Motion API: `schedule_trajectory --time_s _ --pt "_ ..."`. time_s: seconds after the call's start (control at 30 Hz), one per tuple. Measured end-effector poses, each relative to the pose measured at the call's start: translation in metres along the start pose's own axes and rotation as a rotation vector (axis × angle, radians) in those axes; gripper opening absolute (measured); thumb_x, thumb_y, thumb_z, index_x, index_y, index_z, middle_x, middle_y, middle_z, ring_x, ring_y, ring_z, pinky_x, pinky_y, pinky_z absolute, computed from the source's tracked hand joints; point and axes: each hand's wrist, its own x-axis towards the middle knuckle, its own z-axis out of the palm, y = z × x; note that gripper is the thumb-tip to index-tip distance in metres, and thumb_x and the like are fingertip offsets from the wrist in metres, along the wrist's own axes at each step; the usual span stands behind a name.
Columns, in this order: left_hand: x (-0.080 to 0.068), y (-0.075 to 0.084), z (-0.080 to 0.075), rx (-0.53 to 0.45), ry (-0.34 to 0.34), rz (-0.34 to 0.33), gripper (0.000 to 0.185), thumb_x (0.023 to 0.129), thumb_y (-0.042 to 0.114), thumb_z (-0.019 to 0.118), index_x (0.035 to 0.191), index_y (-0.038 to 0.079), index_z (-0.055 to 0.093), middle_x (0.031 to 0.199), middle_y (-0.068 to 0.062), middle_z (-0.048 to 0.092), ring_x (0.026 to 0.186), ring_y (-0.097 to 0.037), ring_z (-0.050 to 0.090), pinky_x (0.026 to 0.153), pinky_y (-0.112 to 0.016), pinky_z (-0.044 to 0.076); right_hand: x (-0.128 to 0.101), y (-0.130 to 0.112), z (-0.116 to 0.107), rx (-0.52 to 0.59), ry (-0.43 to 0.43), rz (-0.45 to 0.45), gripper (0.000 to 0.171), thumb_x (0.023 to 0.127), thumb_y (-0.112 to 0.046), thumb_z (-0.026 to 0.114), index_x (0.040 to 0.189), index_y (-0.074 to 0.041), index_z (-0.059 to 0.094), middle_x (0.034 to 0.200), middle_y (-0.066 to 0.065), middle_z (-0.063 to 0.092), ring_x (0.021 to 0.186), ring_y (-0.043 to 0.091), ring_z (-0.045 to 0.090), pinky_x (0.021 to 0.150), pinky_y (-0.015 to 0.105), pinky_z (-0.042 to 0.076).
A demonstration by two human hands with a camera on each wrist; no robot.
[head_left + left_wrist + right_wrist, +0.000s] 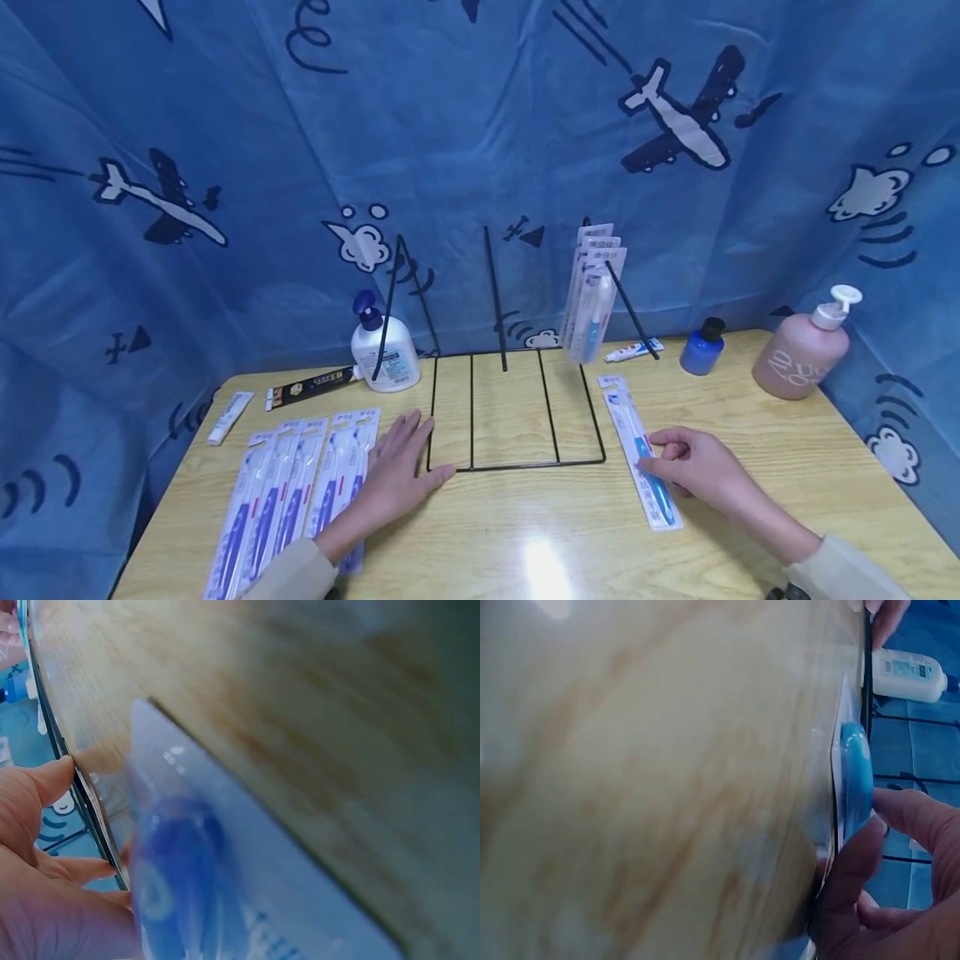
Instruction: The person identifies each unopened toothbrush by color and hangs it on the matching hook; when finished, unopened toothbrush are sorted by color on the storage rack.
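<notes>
Head view is showing the right hand (pixel 693 471) pinching a packaged toothbrush (pixel 640 450) that is lying flat on the wooden table (pixel 757 433), just to the right of the black wire rack (pixel 517 408); thumb and fingers are curling onto the pack's middle, and the right wrist view is confirming fingertips (pixel 900 814) closing on the blue blister. The left hand (pixel 397 475) is resting flat with fingers spread, its tips touching the rack's near left corner, and its palm is lying beside, perhaps partly over, a row of packed toothbrushes (pixel 292 492); the left wrist view is too blurred to settle that. More packs (pixel 592 292) are hanging on the rack's right-hand prong. A white pump bottle (pixel 384 350), a small blue bottle (pixel 702 346) and a pink pump bottle (pixel 804 354) are standing along the back. Judging from this, the thin card is sitting so flush on the glossy top that the pinch could slip off and skid the pack away. The rack looks light, so a nudge could be sliding or tipping it if the steadying hand lifts. The card's hang-hole is small, so it may be missing the prong and knocking the hung packs loose.
</notes>
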Motion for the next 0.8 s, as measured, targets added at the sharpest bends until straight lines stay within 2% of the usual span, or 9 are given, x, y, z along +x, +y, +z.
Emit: schedule_trajectory --time_s 0.07,0.2,0.3,0.47,0.57,0.63,0.73,0.8 --pt "0.0 -0.003 0.001 0.0 0.01 0.011 0.093 0.1 0.06 0.071 0.165 0.0 0.042 0.174 -0.027 0.027 0.161 -0.052 0.017 0.125 -0.076 0.007 -0.003 0.0 0.002 -0.017 -0.003 0.001 0.05 0.094 -0.019 0.087 0.129 0.012 0.067 0.082 0.003 0.058 0.059 0.014 0.051 0.049 0.023 0.041" --pt "0.0 -0.004 0.002 0.01 0.01 0.008 0.092 0.1 0.059 0.072 0.165 0.001 0.043 0.174 -0.026 0.026 0.161 -0.05 0.016 0.126 -0.074 0.007 -0.009 -0.001 0.004 -0.049 0.011 0.025 0.043 0.091 -0.021 0.089 0.12 0.007 0.072 0.076 0.0 0.053 0.057 0.011 0.046 0.048 0.022 0.037" --pt "-0.001 -0.001 -0.001 0.012 -0.006 -0.002 0.09 0.101 0.055 0.073 0.165 0.0 0.042 0.175 -0.027 0.025 0.162 -0.05 0.015 0.126 -0.074 0.007 -0.013 -0.003 0.003 -0.082 0.005 0.014 0.041 0.091 -0.021 0.089 0.116 0.006 0.071 0.081 0.002 0.055 0.066 0.013 0.05 0.055 0.024 0.042" --pt "-0.002 0.008 -0.007 0.02 -0.034 -0.028 0.087 0.101 0.048 0.076 0.164 -0.002 0.042 0.174 -0.029 0.025 0.161 -0.051 0.015 0.126 -0.075 0.007 -0.018 -0.002 -0.002 -0.112 -0.026 -0.04 0.042 0.091 -0.019 0.086 0.117 0.006 0.064 0.1 0.005 0.068 0.089 0.017 0.063 0.074 0.028 0.053" --pt "-0.001 0.009 -0.008 0.025 -0.054 -0.044 0.088 0.102 0.046 0.075 0.166 -0.001 0.039 0.175 -0.027 0.022 0.162 -0.049 0.013 0.127 -0.072 0.005 -0.022 0.003 -0.007 0.015 -0.143 -0.064 0.053 0.095 -0.013 0.083 0.132 0.012 0.055 0.107 0.009 0.072 0.089 0.022 0.069 0.07 0.032 0.058" --pt "-0.001 0.01 -0.007 0.022 -0.054 -0.038 0.088 0.102 0.047 0.075 0.166 -0.001 0.039 0.175 -0.027 0.022 0.162 -0.05 0.013 0.127 -0.073 0.005 -0.025 0.006 -0.009 0.137 -0.263 -0.073 0.067 0.099 -0.009 0.079 0.148 0.015 0.041 0.115 0.011 0.07 0.089 0.025 0.07 0.066 0.032 0.059" --pt "-0.001 0.011 -0.007 0.024 -0.053 -0.037 0.087 0.102 0.047 0.074 0.166 -0.002 0.04 0.175 -0.028 0.023 0.162 -0.049 0.013 0.127 -0.072 0.005 -0.03 0.009 -0.01 0.295 -0.43 -0.065 0.085 0.103 -0.007 0.074 0.164 0.01 0.018 0.13 0.016 0.063 0.093 0.027 0.071 0.065 0.034 0.062" --pt "-0.001 0.013 -0.008 0.031 -0.052 -0.036 0.086 0.102 0.046 0.075 0.165 -0.003 0.041 0.174 -0.028 0.024 0.162 -0.05 0.014 0.127 -0.073 0.006 -0.033 0.01 -0.009 0.352 -0.491 -0.055 0.09 0.105 -0.008 0.072 0.168 0.005 0.01 0.138 0.017 0.059 0.098 0.027 0.069 0.068 0.033 0.061"
